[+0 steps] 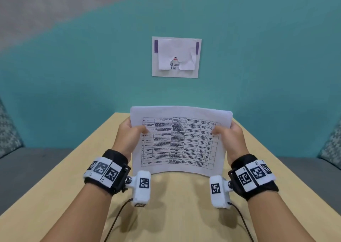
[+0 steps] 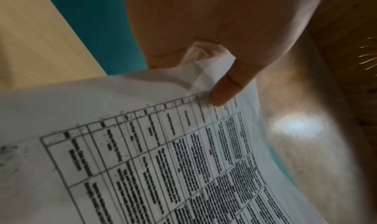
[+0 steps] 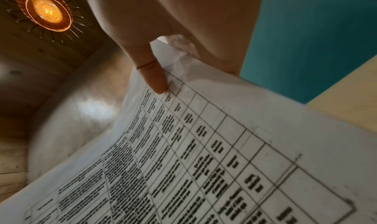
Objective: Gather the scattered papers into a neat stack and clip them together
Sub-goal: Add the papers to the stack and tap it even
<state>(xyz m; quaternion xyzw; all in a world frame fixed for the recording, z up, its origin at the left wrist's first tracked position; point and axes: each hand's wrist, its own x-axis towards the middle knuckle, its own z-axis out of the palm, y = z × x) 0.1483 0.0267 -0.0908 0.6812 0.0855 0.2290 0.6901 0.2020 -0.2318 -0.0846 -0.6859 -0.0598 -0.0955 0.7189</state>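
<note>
A stack of white papers (image 1: 180,140) printed with a table stands upright on its lower edge on the wooden table (image 1: 175,204), bowed slightly. My left hand (image 1: 132,133) grips its left edge, thumb on the front sheet, fingers behind. My right hand (image 1: 228,133) grips the right edge the same way. In the left wrist view the left thumb (image 2: 224,90) presses on the papers (image 2: 142,163), and a corner is creased under it. In the right wrist view the right thumb (image 3: 155,77) presses the papers (image 3: 204,163). No clip is in view.
A teal wall (image 1: 73,75) stands right behind the table, with a taped paper notice (image 1: 176,57) on it. Grey seats with patterned cushions (image 1: 9,131) flank the table on both sides. Wrist-camera cables (image 1: 118,219) trail over the near tabletop.
</note>
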